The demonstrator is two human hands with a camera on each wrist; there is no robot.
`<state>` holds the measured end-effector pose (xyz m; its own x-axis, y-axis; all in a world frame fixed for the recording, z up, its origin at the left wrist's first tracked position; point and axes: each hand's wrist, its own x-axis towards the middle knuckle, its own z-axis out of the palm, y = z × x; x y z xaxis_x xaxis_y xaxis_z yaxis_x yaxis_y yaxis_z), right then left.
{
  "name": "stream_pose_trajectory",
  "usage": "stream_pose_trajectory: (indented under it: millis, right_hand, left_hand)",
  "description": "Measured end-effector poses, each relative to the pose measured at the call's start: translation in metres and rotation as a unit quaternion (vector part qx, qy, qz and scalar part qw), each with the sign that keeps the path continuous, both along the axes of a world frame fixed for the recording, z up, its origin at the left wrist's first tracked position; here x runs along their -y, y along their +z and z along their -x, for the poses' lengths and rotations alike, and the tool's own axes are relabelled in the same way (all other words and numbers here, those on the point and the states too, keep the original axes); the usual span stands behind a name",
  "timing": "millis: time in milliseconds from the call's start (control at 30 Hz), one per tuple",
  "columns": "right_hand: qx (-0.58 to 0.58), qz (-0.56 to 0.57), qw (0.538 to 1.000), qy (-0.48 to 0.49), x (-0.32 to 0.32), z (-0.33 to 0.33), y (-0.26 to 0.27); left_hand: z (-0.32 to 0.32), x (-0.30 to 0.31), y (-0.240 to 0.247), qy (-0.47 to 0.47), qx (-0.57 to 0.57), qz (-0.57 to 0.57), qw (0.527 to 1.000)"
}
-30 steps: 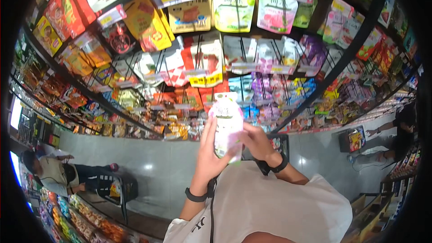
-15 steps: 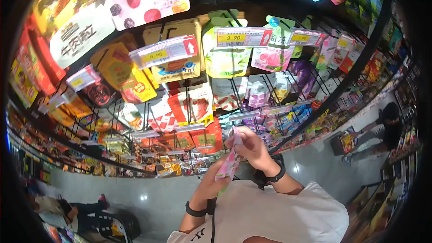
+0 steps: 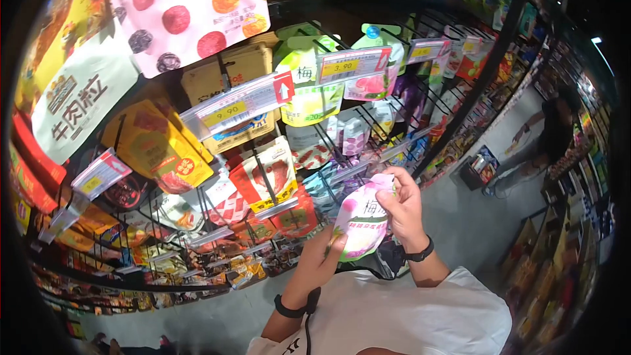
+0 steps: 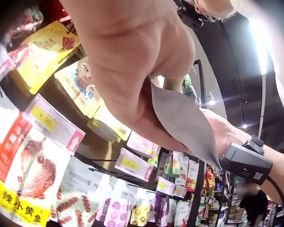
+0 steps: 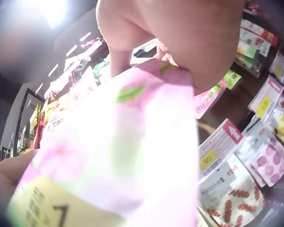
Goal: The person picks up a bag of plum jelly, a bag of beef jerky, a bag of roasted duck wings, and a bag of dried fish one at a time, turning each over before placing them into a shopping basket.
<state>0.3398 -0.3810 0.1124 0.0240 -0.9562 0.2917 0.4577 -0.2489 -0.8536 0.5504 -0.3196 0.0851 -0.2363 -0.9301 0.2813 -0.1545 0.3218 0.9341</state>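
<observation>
The pink pouch [image 3: 360, 227] is between the two hands; its long axis slants from the right hand [image 3: 405, 209], pinching the upper end, down to the left hand [image 3: 314, 256], gripping the lower side. Beyond them hangs a green pouch [image 3: 310, 104]. Earlier it was nearly edge-on; now the pink pouch shows its printed face.

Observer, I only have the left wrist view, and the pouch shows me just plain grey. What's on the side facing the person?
Observer: In the head view, the pouch is pink and white there, with dark characters near the top.
Operator: Where is the right hand's thumb?
Observer: The right hand has its thumb on that printed side, near the top right.
Operator: And the left hand's?
Observer: The left hand has its thumb on the same side, at the lower left edge.
</observation>
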Motion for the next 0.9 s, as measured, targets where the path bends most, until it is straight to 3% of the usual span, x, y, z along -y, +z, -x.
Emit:
stream_pose_trajectory:
  millis: [167, 333, 600, 833, 900]
  right_hand:
    - [-0.010, 0.023, 0.999, -0.048, -0.004, 0.027, 0.013]
    - [0.005, 0.061, 0.995, -0.078, 0.028, 0.053, 0.028]
    - [-0.077, 0.091, 0.993, -0.006, 0.091, 0.097, 0.058]
    - [-0.133, 0.154, 0.979, 0.021, 0.121, 0.118, 0.053]
    - [-0.156, 0.174, 0.972, 0.015, 0.127, 0.122, 0.058]
  left_hand:
    - [0.024, 0.019, 0.012, -0.049, -0.020, 0.020, 0.998]
    - [0.054, 0.040, 0.017, -0.005, 0.009, 0.015, 1.000]
    - [0.121, 0.089, 0.018, 0.100, -0.046, 0.057, 0.992]
    - [0.151, 0.100, 0.033, 0.138, -0.089, -0.078, 0.983]
    - [0.158, 0.104, 0.036, 0.158, -0.114, -0.046, 0.980]
